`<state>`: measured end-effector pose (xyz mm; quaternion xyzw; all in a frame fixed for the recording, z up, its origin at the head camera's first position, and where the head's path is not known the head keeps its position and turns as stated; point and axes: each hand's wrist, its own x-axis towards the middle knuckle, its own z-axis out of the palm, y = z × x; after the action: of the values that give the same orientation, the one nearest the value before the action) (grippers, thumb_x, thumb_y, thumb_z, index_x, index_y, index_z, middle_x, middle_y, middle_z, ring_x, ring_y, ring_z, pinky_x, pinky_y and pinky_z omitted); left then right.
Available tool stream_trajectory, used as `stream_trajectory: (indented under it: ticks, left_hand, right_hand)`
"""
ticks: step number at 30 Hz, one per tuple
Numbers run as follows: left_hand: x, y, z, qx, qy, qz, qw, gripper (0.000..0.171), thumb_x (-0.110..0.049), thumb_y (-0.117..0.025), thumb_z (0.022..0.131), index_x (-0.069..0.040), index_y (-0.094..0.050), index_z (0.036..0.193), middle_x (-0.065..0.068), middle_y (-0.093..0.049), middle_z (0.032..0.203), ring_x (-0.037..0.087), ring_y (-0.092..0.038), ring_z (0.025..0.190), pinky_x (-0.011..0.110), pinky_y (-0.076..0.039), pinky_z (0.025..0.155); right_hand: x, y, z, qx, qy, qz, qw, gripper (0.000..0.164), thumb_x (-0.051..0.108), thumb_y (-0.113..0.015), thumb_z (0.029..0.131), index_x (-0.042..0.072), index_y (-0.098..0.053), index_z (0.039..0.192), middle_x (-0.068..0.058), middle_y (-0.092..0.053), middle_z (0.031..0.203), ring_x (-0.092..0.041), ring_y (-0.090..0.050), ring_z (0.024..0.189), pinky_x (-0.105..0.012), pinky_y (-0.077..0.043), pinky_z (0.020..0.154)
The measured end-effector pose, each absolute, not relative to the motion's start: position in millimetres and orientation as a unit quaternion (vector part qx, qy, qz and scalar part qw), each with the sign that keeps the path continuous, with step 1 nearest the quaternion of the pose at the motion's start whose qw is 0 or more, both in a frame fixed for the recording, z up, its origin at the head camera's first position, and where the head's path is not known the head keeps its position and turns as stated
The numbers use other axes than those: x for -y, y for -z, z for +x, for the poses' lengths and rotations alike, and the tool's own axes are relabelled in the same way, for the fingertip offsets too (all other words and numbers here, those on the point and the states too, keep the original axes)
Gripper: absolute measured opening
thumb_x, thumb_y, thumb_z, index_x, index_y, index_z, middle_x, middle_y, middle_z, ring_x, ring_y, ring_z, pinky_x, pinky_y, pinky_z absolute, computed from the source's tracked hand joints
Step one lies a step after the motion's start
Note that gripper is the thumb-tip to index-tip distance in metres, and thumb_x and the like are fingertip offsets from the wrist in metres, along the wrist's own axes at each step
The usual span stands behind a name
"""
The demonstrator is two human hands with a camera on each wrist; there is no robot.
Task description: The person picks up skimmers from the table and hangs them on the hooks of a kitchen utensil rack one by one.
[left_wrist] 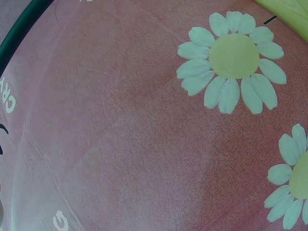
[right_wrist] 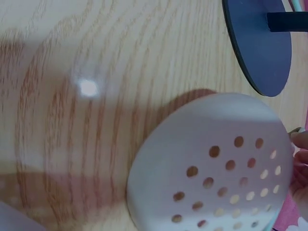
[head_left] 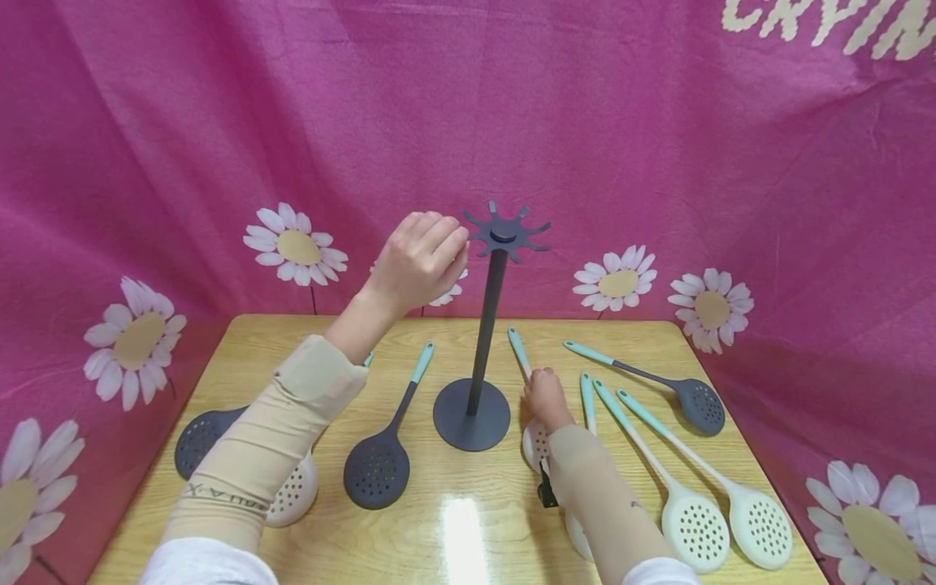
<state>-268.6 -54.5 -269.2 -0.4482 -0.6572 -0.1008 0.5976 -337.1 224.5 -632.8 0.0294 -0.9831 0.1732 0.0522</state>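
Note:
My left hand [head_left: 427, 256], fingers bent, is up at the hooked top [head_left: 503, 231] of a dark utensil stand [head_left: 486, 333]. Its fingertips are hidden behind the hand, so I cannot tell whether they grip a hook. In the left wrist view, only the stand's dark pole [left_wrist: 21, 31] and the backdrop show clearly. Low over the table, right of the stand's round base [head_left: 453, 426], my right hand [head_left: 548, 398] grips a white skimmer [right_wrist: 207, 144] by its handle, mint end [head_left: 517, 349] pointing away. The perforated head casts a shadow on the wood.
Left of the stand lie two dark skimmers [head_left: 376, 471] and a white skimmer [head_left: 296, 491] partly behind my left forearm. To the right are a dark skimmer [head_left: 702, 406] and several white skimmers [head_left: 695, 528]. A pink flowered cloth [head_left: 366, 97] surrounds the wooden table [head_left: 409, 544].

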Motion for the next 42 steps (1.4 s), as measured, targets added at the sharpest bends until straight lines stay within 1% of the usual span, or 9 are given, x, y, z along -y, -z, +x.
stream_trajectory:
  ticks: [4,5,12,16,27,32,34,39,42]
  left_hand:
    - [54.1,269.8,-268.8,0.657,0.102,-0.445,0.6,0.009,-0.004,-0.052,0.083,0.002,-0.058,0.079,0.011,-0.057,0.072,0.027,-0.054,0.068,0.035,-0.046,0.06]
    - [54.0,269.8,-268.9,0.657,0.101,-0.444,0.601,0.008,-0.004,-0.053,0.082,0.002,-0.058,0.079,0.011,-0.057,0.072,0.027,-0.054,0.068,0.035,-0.046,0.061]
    - [51.5,269.3,-268.8,0.654,0.109,-0.445,0.602,0.004,-0.002,-0.061,0.076,0.001,-0.058,0.077,0.011,-0.056,0.071,0.027,-0.053,0.067,0.035,-0.045,0.06]
    - [50.7,269.4,-268.7,0.655,0.111,-0.442,0.603,0.004,-0.002,-0.061,0.076,0.0,-0.057,0.076,0.011,-0.056,0.071,0.027,-0.053,0.067,0.035,-0.045,0.06]
    - [50.6,269.0,-267.0,0.651,0.115,-0.442,0.607,0.005,-0.001,-0.063,0.074,0.0,-0.058,0.076,0.011,-0.057,0.071,0.026,-0.053,0.067,0.034,-0.046,0.059]
    - [50.6,269.9,-267.7,0.651,0.116,-0.442,0.606,0.004,-0.002,-0.061,0.076,0.0,-0.058,0.076,0.011,-0.056,0.071,0.026,-0.053,0.067,0.034,-0.046,0.058]
    - [50.7,270.4,-268.1,0.652,0.116,-0.442,0.605,0.004,-0.002,-0.061,0.076,0.0,-0.058,0.076,0.01,-0.056,0.071,0.026,-0.053,0.067,0.034,-0.046,0.058]
    - [50.9,271.0,-268.6,0.653,0.117,-0.441,0.605,0.004,-0.002,-0.061,0.076,0.0,-0.058,0.076,0.011,-0.057,0.071,0.026,-0.053,0.067,0.034,-0.046,0.058]
    - [51.0,270.7,-268.5,0.652,0.119,-0.44,0.605,0.004,-0.002,-0.061,0.076,0.0,-0.058,0.076,0.011,-0.057,0.071,0.026,-0.053,0.066,0.034,-0.045,0.058]
  right_hand:
    - [-213.7,606.8,-326.0,0.983,-0.181,-0.014,-0.012,0.015,0.003,-0.056,0.082,-0.006,-0.063,0.091,-0.019,-0.054,0.088,-0.028,-0.058,0.075,-0.039,-0.051,0.069]
    - [-213.5,606.9,-324.7,0.984,-0.177,-0.012,0.002,0.015,0.003,-0.055,0.082,-0.006,-0.063,0.09,-0.018,-0.053,0.086,-0.027,-0.057,0.073,-0.036,-0.051,0.067]
    - [-191.9,544.4,-293.4,0.977,-0.189,-0.07,-0.065,0.014,-0.001,-0.053,0.084,-0.011,-0.061,0.091,-0.019,-0.052,0.086,-0.028,-0.056,0.074,-0.038,-0.051,0.069]
    - [-187.7,527.0,-279.3,0.979,-0.188,-0.057,-0.05,0.013,-0.001,-0.054,0.085,-0.012,-0.06,0.089,-0.02,-0.052,0.085,-0.028,-0.055,0.075,-0.038,-0.051,0.07]
    - [-195.0,533.0,-286.9,0.975,-0.204,-0.065,-0.054,0.009,0.0,-0.057,0.081,-0.008,-0.06,0.086,-0.019,-0.057,0.085,-0.028,-0.058,0.078,-0.039,-0.05,0.073]
    - [-222.1,596.1,-326.9,0.976,-0.216,-0.031,-0.011,0.01,0.005,-0.061,0.077,-0.004,-0.062,0.081,-0.016,-0.059,0.077,-0.025,-0.057,0.068,-0.036,-0.048,0.059]
    - [-223.0,597.7,-332.4,0.973,-0.226,-0.038,-0.012,0.009,0.003,-0.061,0.076,-0.005,-0.063,0.08,-0.017,-0.06,0.075,-0.026,-0.058,0.067,-0.038,-0.048,0.058]
    - [-192.5,513.2,-289.6,0.96,-0.272,-0.065,-0.009,0.017,-0.005,-0.056,0.077,-0.01,-0.062,0.092,-0.022,-0.062,0.084,-0.031,-0.06,0.076,-0.043,-0.05,0.071]
    - [-185.7,491.6,-278.8,0.955,-0.29,-0.055,0.019,0.027,-0.007,-0.056,0.075,-0.012,-0.06,0.101,-0.024,-0.062,0.09,-0.034,-0.061,0.082,-0.043,-0.051,0.074]
